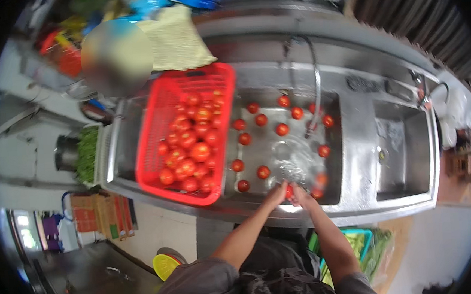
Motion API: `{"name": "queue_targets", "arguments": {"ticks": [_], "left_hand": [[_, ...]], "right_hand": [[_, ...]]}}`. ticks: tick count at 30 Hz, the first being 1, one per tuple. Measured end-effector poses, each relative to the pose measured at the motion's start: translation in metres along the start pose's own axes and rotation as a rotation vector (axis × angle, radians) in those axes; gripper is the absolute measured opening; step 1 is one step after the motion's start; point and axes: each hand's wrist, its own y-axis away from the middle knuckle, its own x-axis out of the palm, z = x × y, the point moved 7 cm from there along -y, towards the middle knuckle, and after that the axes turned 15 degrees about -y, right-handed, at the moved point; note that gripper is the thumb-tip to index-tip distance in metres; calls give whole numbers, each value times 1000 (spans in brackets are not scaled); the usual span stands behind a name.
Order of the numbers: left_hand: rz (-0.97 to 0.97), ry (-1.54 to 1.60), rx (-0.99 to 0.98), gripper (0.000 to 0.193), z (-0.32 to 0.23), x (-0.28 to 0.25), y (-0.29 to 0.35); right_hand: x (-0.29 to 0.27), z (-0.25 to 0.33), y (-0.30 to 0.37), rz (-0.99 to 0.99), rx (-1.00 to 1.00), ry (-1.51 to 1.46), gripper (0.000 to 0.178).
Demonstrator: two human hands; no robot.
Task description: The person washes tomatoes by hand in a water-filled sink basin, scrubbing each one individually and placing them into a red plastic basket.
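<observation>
A kitchen, judging by the steel sink (352,139), hose (316,70) and basket (179,196) of tomatoes (186,137).

Left hand (276,193) and right hand (303,196) are holding a tomato (289,191)

Both are meeting at the near edge of a steel sink (350,150), where loose tomatoes (282,129) are sitting in rippling water (282,152) (one, near the right hand, is looking blurred). From the hands, a red basket (173,195) heaped with more tomatoes (185,136) is resting at ten o'clock. A grey hose (317,81) is hanging toward one o'clock. A smaller basin (404,173) is lying between two and three, and a teal crate (368,239) of greens (357,245) is standing at four.
</observation>
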Motion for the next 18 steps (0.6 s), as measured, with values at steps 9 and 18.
{"name": "queue_targets", "arguments": {"ticks": [9,18], "left_hand": [[-431,51,110,61,-115,-104,100],[-637,32,533,47,-230,-190,179]], "right_hand": [[39,119,124,-304,-1080,824,32],[73,185,262,-414,-1411,277,37]]}}
